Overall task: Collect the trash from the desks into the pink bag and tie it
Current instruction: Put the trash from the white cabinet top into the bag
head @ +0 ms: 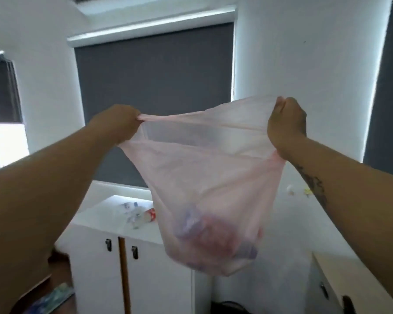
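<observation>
pink bag [204, 177] | hangs between hands | left hand [120, 123], right hand [286, 125] gripping rim

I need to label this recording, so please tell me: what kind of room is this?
Probably an office or study room: white desks with cupboard doors below, and a grey roller blind over the window.

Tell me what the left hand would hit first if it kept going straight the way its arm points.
Probably the dark roller blind on the window behind it. The left hand, gripping the pink bag rim, points up and away toward it; nothing shows between, though depth is unclear.
</observation>
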A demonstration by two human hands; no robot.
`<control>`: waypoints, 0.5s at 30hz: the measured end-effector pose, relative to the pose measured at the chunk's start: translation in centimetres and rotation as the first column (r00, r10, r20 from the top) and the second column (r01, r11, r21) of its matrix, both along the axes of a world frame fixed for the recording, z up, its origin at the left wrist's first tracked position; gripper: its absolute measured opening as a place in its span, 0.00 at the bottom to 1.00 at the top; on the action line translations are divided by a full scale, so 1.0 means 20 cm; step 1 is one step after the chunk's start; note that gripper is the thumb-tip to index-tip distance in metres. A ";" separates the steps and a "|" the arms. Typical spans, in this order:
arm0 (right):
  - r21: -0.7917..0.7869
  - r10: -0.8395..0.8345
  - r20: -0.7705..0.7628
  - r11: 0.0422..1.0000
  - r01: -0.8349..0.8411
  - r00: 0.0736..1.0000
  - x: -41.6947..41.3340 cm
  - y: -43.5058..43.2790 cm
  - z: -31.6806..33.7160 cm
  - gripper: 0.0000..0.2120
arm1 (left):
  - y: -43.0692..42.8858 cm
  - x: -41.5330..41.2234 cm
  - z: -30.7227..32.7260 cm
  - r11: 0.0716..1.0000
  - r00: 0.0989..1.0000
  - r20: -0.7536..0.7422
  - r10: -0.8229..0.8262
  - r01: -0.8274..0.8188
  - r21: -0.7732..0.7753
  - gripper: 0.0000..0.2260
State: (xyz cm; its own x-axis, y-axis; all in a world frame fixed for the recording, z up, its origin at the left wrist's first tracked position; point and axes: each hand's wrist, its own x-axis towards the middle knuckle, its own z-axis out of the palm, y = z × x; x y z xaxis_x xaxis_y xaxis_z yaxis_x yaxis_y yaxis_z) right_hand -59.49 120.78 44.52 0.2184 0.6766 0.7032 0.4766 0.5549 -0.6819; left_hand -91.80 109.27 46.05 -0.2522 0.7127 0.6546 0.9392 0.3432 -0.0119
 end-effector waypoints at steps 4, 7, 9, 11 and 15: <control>-0.023 0.127 -0.005 0.992 -0.127 0.992 -0.68 0.14 -0.11 0.19 | -0.07 -0.58 -0.07 0.992 0.993 -0.060 0.105 -0.109 -0.068 0.11; -0.045 0.181 -0.018 0.982 -0.182 0.983 -1.11 0.30 -0.20 0.18 | -0.05 -0.96 -0.08 0.977 0.983 -0.034 0.180 -0.183 -0.108 0.14; -0.063 0.210 -0.002 0.976 -0.210 0.978 -1.36 0.38 -0.23 0.18 | -0.03 -1.16 -0.09 0.971 0.977 -0.031 0.213 -0.215 -0.107 0.14; -0.066 0.266 -0.001 0.962 -0.265 0.964 -1.61 0.48 -0.26 0.18 | 0.00 -1.35 -0.10 0.963 0.967 -0.046 0.249 -0.252 -0.096 0.12; -0.060 0.360 -0.028 0.931 -0.361 0.932 -2.07 0.72 -0.40 0.18 | 0.14 -1.69 -0.18 0.956 0.956 -0.088 0.279 -0.285 -0.072 0.11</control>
